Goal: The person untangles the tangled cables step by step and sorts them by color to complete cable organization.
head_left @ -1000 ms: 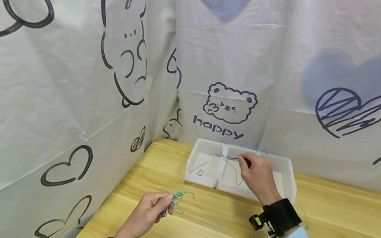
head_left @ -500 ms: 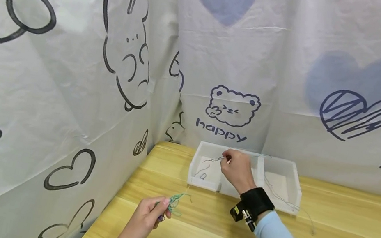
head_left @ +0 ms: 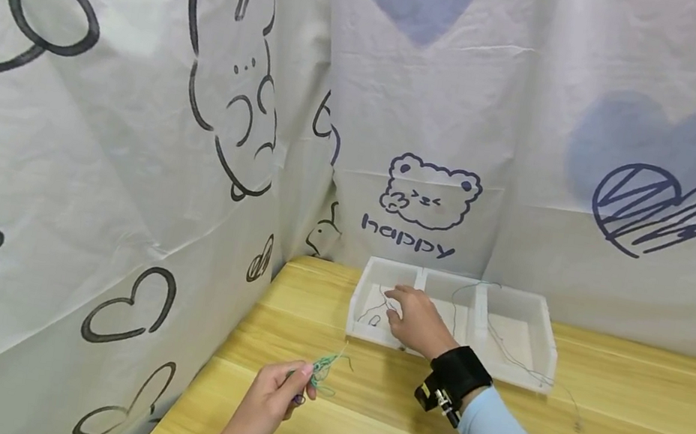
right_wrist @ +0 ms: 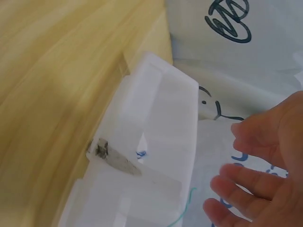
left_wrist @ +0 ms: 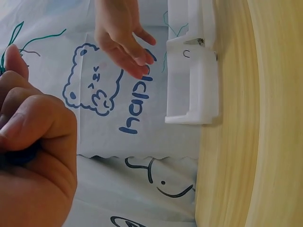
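In the head view, my left hand pinches a tangle of green thread above the table, with loose ends sticking out. A small purple loop shows below its fingers. My right hand hovers over the left part of a white divided box, its fingers spread and nothing between them. Dark thread lies in the left compartment, partly hidden by that hand, beside a small dark loop. In the right wrist view, the right hand has its fingers apart.
A green thread hangs into the middle compartment over the back rim. Another thin thread trails from the right compartment over the front edge onto the wooden table. A white printed cloth stands close behind the box.
My right hand has moved left from the middle compartment to the left one and let go of the dark blue thread there. The left hand stays nearly still with the green tangle.
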Motion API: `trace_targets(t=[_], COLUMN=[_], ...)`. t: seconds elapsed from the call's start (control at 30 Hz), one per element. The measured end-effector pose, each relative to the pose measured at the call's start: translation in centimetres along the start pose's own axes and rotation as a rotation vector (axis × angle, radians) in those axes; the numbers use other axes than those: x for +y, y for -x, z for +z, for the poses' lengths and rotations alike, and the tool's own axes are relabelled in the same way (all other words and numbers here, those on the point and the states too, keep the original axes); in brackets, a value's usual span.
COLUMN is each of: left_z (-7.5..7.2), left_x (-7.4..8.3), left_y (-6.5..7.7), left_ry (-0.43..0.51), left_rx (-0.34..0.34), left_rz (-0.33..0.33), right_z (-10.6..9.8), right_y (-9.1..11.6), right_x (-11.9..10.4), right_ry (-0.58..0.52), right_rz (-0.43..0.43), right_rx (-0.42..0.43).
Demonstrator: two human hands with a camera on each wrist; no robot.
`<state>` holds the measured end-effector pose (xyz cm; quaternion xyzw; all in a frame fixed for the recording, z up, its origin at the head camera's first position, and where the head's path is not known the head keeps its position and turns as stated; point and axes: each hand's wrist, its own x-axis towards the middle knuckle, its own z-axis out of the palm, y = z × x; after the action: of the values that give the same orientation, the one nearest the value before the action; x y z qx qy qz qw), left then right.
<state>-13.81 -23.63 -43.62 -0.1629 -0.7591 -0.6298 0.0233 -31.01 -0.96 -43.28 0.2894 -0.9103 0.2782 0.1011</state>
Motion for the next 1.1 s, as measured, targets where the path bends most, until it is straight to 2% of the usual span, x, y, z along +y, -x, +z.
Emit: trace_targets(t=[0.23, 0.37, 0.5, 0.77, 0.93, 1.1], left_z=[0.4, 0.8, 1.1, 1.8, 2.4, 2.8], left_x=[0.9, 2.5, 3.6, 3.8, 4.1, 4.1], left_y=[-0.2, -0.2, -0.2, -0.5, -0.9, -1.2], left_ry=[-0.041, -0.048, -0.076, -0.167, -0.201, -0.208], left_rx=[-0.04, -0.074, -0.073, -0.055, -0.064, -0.073], left_rz=[-0.068, -0.063, -0.058, -0.072, -0.041, -0.007], right_z=[-1.4, -2.0, -2.7, -4.4, -5.2, -5.7], right_y=[1.3, 2.2, 3.2, 5.8, 6.9, 7.7], right_x=[-0.6, -1.2, -2.0, -3.5, -4.4, -5.0], right_ry=[-0.062, -0.103, -0.152, -0.226, -0.27, -0.335], right_rz=[-0.034, -0.089, -0.15, -0.273, -0.366, -0.433], right_rx=[0.033, 0.053, 0.067, 0.111, 0.13, 0.096])
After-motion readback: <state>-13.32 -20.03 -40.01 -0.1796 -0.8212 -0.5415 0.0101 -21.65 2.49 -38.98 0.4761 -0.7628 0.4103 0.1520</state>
